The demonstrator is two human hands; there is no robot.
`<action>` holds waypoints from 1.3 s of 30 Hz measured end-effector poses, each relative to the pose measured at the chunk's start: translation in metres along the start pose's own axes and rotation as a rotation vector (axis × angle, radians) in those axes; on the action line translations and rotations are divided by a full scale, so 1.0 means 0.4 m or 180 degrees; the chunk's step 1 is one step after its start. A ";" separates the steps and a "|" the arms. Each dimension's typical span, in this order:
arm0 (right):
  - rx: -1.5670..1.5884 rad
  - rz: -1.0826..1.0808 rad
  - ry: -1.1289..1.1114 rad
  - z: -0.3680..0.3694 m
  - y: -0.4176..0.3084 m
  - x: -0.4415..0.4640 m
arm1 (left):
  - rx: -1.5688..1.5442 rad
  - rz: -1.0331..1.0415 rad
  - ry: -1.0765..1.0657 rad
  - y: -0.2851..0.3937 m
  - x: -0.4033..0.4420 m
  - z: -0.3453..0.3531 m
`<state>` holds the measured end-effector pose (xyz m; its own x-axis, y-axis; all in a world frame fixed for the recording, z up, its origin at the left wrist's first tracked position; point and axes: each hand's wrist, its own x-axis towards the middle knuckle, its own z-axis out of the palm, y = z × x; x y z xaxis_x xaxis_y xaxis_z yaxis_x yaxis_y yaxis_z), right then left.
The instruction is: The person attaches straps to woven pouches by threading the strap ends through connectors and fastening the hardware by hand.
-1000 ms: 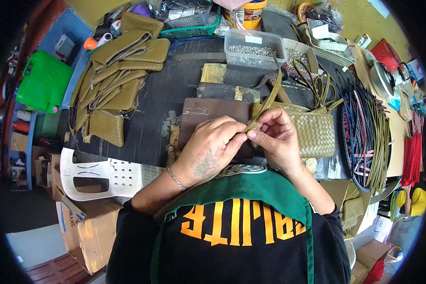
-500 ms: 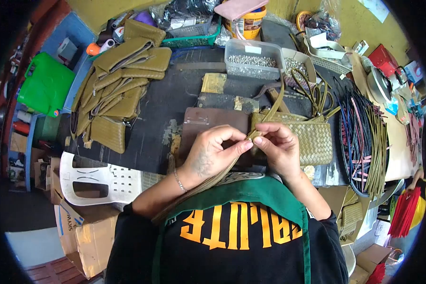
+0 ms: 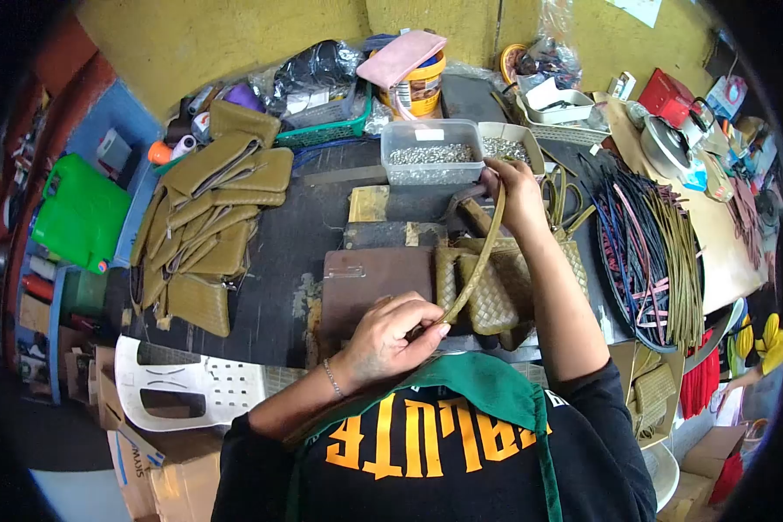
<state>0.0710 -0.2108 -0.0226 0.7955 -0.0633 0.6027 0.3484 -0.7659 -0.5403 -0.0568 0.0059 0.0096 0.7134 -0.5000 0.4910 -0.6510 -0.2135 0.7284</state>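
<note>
An olive strap (image 3: 483,252) runs between my two hands. Its lower end is pinched in my left hand (image 3: 393,335), in front of the brown board (image 3: 370,291). My right hand (image 3: 515,196) is closed beside the clear box of small metal pieces (image 3: 435,157); the strap passes by its fingers, but what the fingertips grip is hidden. Under the strap and my right forearm lies a woven olive pouch (image 3: 496,291). Olive strap loops (image 3: 558,196) stand behind the forearm.
A pile of olive pouches (image 3: 209,217) lies at the left. At the right is a round tray of cords (image 3: 644,252). A white carton (image 3: 509,143), a green basket (image 3: 326,130) and a yellow bucket (image 3: 422,87) stand behind. A white chair (image 3: 191,383) is below left.
My hands have come apart; the right one has moved up to the clear box, the left slightly down. The strap now spans between them, and the woven pouch has shifted. The view has tilted.
</note>
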 end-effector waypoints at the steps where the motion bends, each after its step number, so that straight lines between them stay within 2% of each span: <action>1: 0.0095 0.0033 -0.0009 0.001 0.013 0.010 | -0.0014 0.0029 0.0007 -0.003 0.000 -0.001; 2: 0.0069 0.0014 -0.0004 0.006 0.022 0.011 | 0.0016 0.0013 -0.0026 -0.005 0.000 -0.002; 4: 0.2208 0.1224 0.0007 0.011 0.022 0.013 | 0.0031 -0.0001 -0.0016 -0.010 -0.003 -0.001; 7: 0.3736 0.1582 0.0556 -0.008 -0.010 0.004 | 0.0125 -0.0074 -0.0166 -0.020 -0.006 0.001; 11: 0.4553 0.1766 0.0211 -0.044 -0.030 -0.014 | -0.0066 -0.0283 -0.0287 -0.018 -0.002 0.000; 14: 0.5073 0.1848 -0.0174 -0.079 -0.086 -0.035 | 0.0191 -0.0296 -0.0359 -0.010 -0.002 -0.005; 15: 0.5377 0.1927 -0.0329 -0.084 -0.109 -0.048 | 0.0222 -0.0020 -0.0291 -0.016 0.000 -0.006; 16: 0.5348 0.1730 -0.0617 -0.085 -0.108 -0.065 | 0.0252 0.0226 -0.0231 -0.020 -0.003 -0.008; 17: 0.5332 0.1517 -0.0752 -0.080 -0.112 -0.087 | 0.0120 0.0010 -0.0247 -0.012 -0.009 -0.014; 19: 0.5250 0.1386 -0.0890 -0.095 -0.147 -0.138 | 0.0785 0.0327 -0.0231 0.002 -0.015 -0.033; 20: 0.4858 0.1572 -0.0914 -0.108 -0.175 -0.163 | 0.0840 0.0303 -0.0210 0.003 -0.022 -0.036; 21: 0.4657 0.1396 -0.1279 -0.122 -0.179 -0.184 | 0.0907 0.0323 -0.0179 0.001 -0.028 -0.036; 24: 0.4480 0.1416 -0.1481 -0.153 -0.219 -0.230 | 0.0892 0.0479 0.0021 -0.014 -0.037 -0.024; 27: 0.4257 0.1194 -0.1409 -0.161 -0.227 -0.251 | 0.0756 0.0597 0.0103 -0.019 -0.040 -0.018; 35: 0.4214 0.1359 -0.1135 -0.154 -0.238 -0.268 | 0.0796 0.0618 0.0167 -0.023 -0.031 -0.012; 39: 0.4160 0.1278 -0.1304 -0.154 -0.235 -0.274 | 0.0880 0.0588 0.0116 -0.021 -0.028 -0.015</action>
<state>-0.0794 -0.1712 -0.0015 0.9542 0.2278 0.1940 0.0887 0.4038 -0.9105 -0.0578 0.0181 0.0010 0.5822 -0.5222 0.6232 -0.8124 -0.3442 0.4706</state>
